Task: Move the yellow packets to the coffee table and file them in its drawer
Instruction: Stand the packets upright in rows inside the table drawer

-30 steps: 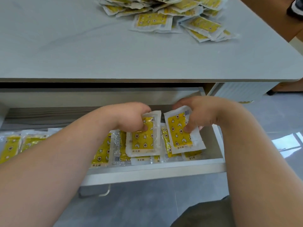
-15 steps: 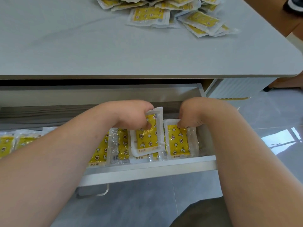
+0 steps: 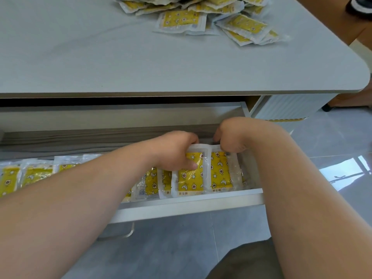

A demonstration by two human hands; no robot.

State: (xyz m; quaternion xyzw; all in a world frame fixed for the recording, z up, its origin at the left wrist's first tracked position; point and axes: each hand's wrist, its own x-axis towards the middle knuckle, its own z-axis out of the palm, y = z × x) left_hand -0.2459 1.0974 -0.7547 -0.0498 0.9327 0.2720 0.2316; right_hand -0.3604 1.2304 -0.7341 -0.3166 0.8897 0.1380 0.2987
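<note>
Left grip pinches glossy rectangular packet; right grip, neighbouring packet.

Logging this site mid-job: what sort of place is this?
Likely a home living room: a low coffee table with an open drawer, glossy floor tiles, and yellow packets heaped on top.
</note>
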